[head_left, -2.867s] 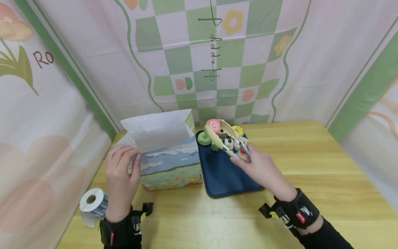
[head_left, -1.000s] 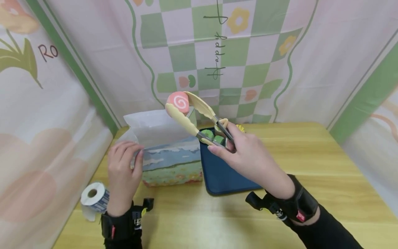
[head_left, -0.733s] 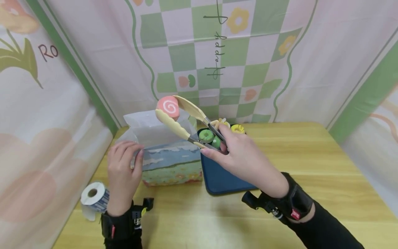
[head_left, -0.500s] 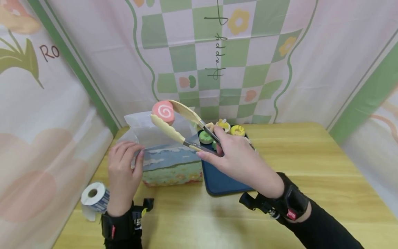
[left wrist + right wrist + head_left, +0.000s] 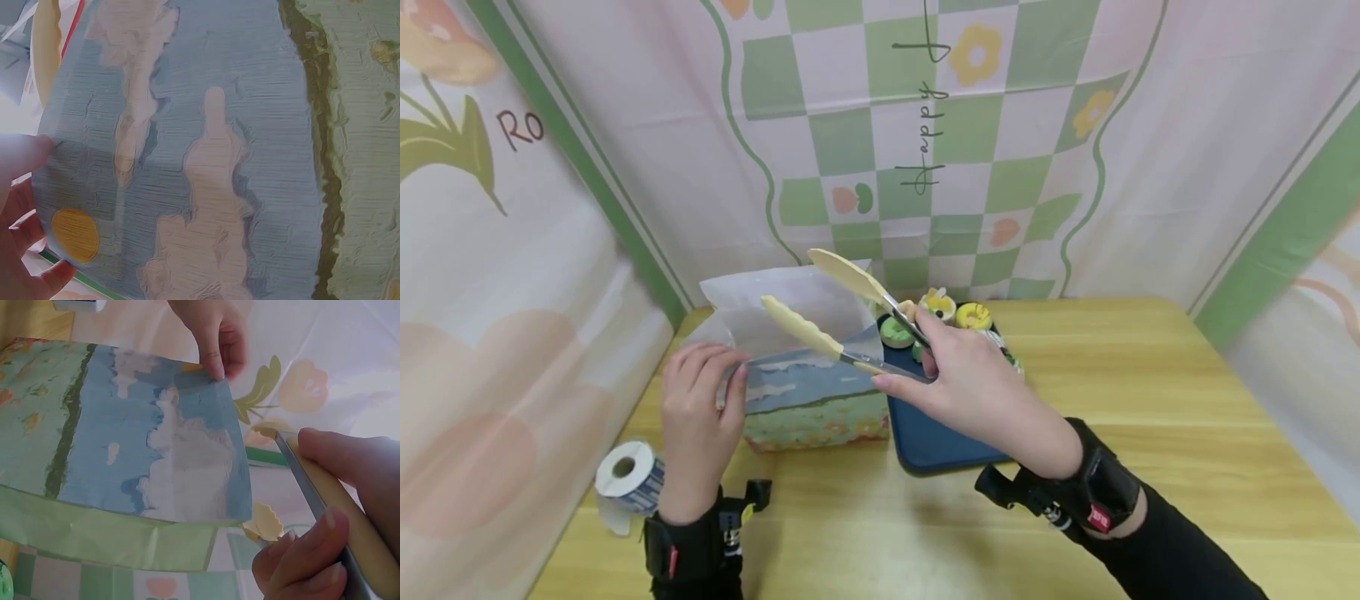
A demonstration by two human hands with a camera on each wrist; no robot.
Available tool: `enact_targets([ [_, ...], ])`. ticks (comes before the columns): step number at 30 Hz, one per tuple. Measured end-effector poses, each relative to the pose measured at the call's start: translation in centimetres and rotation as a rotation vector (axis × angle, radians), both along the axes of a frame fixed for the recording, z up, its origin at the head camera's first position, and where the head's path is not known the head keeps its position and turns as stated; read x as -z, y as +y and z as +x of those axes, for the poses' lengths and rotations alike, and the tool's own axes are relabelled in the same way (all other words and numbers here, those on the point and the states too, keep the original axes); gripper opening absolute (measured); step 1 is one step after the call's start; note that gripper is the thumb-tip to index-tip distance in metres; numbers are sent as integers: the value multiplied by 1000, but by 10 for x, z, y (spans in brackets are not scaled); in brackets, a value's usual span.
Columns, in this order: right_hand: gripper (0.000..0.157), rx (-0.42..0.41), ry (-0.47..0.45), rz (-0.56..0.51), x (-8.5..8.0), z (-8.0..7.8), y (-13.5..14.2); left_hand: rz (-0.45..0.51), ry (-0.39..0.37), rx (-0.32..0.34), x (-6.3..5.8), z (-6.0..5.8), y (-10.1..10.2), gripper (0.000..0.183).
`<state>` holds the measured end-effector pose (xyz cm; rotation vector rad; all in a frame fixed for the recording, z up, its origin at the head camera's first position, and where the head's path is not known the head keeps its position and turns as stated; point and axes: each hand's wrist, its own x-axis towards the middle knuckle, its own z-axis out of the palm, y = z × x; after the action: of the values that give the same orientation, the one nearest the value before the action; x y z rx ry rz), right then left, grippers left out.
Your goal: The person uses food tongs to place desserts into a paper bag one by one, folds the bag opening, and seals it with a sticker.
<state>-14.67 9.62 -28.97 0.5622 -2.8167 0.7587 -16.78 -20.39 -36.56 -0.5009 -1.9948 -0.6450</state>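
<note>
My left hand (image 5: 702, 412) pinches the near left rim of a paper bag (image 5: 816, 417) printed with sky and meadow; its white-lined mouth gapes upward. In the left wrist view, thumb and fingers lie on either side of the bag's edge (image 5: 219, 187). My right hand (image 5: 981, 375) grips a pair of food tongs (image 5: 805, 325) with cream tips and metal arms. Over the bag mouth, the tips are spread apart with nothing between them. The right wrist view has thumb and fingers wrapped around the tongs' handle (image 5: 344, 512). The bag's inside bottom is hidden.
Right of the bag lies a dark blue tray (image 5: 940, 442), carrying several toy pastries, among them a green doughnut (image 5: 896, 331) and a yellow doughnut (image 5: 973, 315). A label roll (image 5: 631, 477) stands at the table's left. Printed curtains (image 5: 910, 125) enclose the back and sides.
The tongs lifted a pink swirl cake from the tray and moved left over the bag. Their tips have spread and the cake is out of sight. The left hand stayed at the rim.
</note>
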Motion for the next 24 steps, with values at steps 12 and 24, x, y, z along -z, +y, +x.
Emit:
enact_targets([
  [12, 66, 102, -128, -113, 17, 5, 42, 11, 22, 16, 0, -1, 3, 12],
  [24, 70, 221, -142, -54, 31, 14, 71, 9, 28, 10, 1, -2, 3, 12],
])
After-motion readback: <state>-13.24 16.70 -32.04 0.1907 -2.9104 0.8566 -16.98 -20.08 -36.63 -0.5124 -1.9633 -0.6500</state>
